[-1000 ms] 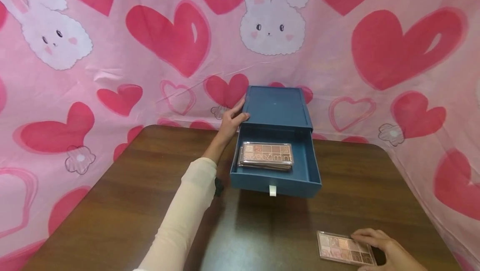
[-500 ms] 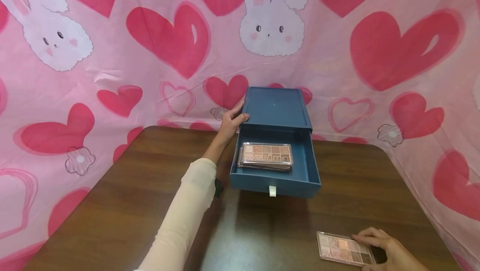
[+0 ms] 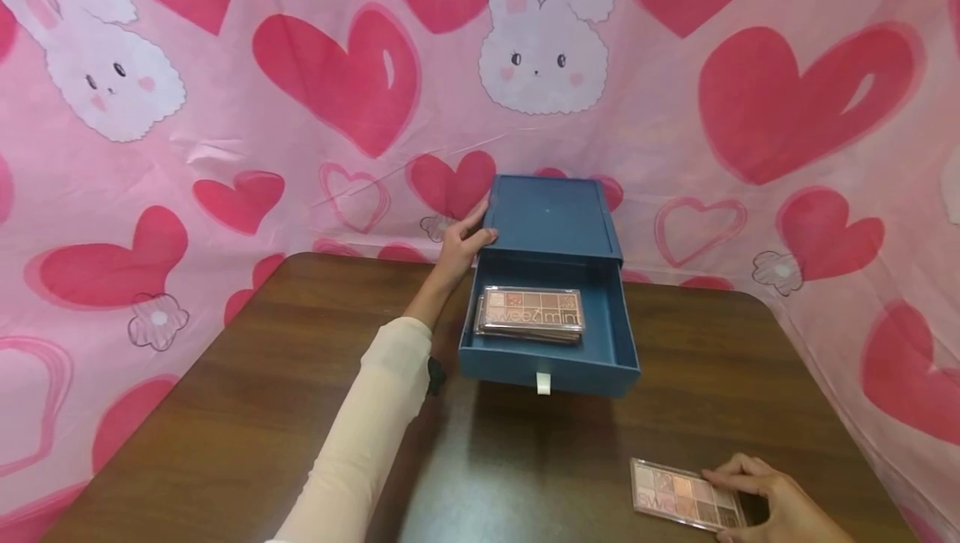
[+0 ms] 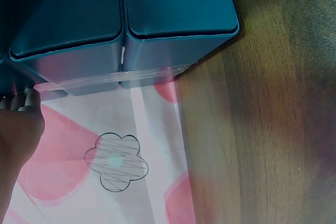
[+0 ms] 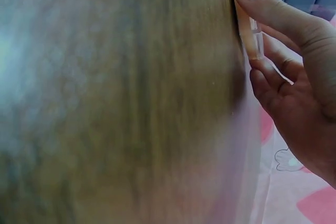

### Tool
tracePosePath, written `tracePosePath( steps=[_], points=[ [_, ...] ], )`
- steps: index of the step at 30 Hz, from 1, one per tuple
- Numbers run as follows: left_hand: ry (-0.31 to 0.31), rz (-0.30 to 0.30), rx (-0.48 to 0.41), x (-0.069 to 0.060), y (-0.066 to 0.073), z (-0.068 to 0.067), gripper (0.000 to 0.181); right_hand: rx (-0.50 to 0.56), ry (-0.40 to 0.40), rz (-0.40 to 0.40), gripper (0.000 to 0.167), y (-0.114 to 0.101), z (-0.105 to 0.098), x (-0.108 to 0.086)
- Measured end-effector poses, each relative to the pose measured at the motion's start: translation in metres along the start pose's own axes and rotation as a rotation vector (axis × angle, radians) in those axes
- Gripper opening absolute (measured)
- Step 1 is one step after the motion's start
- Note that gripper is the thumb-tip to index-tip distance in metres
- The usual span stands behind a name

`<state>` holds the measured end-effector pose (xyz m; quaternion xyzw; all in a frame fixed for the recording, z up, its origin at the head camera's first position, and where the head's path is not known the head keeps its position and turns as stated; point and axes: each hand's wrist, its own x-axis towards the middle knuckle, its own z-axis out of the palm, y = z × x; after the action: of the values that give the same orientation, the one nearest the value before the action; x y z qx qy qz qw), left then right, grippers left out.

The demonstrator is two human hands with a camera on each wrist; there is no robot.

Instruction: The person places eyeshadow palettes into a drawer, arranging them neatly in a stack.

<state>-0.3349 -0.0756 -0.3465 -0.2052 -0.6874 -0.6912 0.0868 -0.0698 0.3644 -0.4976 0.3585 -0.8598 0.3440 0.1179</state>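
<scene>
A blue drawer box (image 3: 553,213) stands at the back middle of the table, its top drawer (image 3: 603,309) pulled out. My left hand (image 3: 459,243) rests against the box's left side, thumb at the upper front edge. In the left wrist view its fingertips touch the blue wall. Inside the drawer lies a small stack of eyeshadow palettes (image 3: 531,312), toward its left. At the front right my right hand (image 3: 780,501) pinches the right end of another eyeshadow palette (image 3: 684,493) between thumb and fingers. The right wrist view shows this palette edge-on beside the tabletop; I cannot tell whether it touches.
The wooden table (image 3: 300,409) spreads around the box. Pink cloth (image 3: 330,109) with hearts and rabbits hangs behind and at the sides. A white pull tab (image 3: 543,384) sticks out from the drawer front. A small dark object (image 3: 436,377) lies partly behind the left sleeve.
The right hand and its palette have shifted very slightly left and up in the head view. The left hand stays in place on the box, and the drawer has not moved.
</scene>
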Motion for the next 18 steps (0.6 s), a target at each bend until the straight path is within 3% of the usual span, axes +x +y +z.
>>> tracePosePath(
  steps=[7,18],
  points=[
    [0.002,0.015,0.011,0.002,-0.002,0.0,0.065,-0.001,0.018,0.115,0.07,-0.009,-0.002,0.002],
    [0.006,0.0,0.009,0.001,-0.003,0.0,0.066,-0.048,0.119,0.156,0.067,-0.026,-0.011,0.02]
  ],
)
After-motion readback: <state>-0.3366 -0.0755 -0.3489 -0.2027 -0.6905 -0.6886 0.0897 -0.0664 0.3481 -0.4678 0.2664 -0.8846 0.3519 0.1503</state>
